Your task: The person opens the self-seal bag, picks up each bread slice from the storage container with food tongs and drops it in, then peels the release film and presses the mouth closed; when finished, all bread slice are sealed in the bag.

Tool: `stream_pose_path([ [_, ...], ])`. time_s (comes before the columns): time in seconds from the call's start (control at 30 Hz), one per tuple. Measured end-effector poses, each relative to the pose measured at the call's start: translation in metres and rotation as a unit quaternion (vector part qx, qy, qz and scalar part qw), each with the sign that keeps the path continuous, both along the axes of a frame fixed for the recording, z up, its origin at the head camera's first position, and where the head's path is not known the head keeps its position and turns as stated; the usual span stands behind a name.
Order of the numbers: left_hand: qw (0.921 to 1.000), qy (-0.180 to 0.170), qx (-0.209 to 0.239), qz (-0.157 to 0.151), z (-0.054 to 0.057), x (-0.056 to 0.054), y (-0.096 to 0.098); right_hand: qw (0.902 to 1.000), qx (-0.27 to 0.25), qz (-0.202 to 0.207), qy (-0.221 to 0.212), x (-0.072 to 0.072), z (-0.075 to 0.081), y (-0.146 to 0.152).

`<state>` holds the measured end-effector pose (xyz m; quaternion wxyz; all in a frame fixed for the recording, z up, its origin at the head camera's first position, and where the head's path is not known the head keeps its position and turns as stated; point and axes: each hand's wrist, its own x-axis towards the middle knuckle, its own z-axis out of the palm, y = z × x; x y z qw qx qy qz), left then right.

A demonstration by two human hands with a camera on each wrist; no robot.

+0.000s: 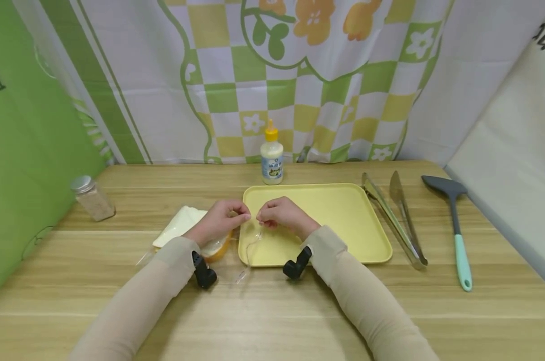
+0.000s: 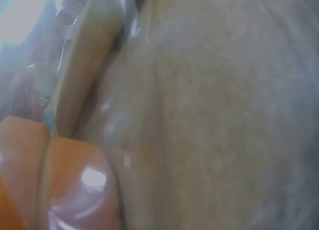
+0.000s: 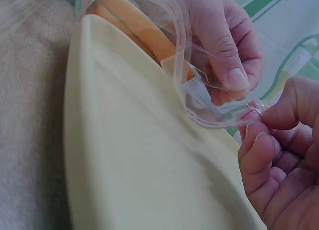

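Left hand pinches clear film, right hand pinches a red-marked strip; bread below left hand still bagged, so unwrapping looks unfinished.

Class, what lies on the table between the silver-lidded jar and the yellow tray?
The clear plastic bag with orange-edged slices lies there, partly under the left hand; the head view shows it.

A clear strip blocks the tray at left — free passage right, up to tongs.
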<state>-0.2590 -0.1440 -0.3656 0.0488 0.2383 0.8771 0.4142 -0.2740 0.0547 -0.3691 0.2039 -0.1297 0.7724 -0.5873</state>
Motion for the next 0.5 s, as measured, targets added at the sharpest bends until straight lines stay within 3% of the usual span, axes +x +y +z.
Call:
stream_pose_path([
  [0.5, 0.9999, -0.012, 0.002, 0.002, -0.0005, -0.0002, 0.0003, 0.9985, -0.022, 0.047, -0.018, -0.0018, 0.0053, 0.0013],
])
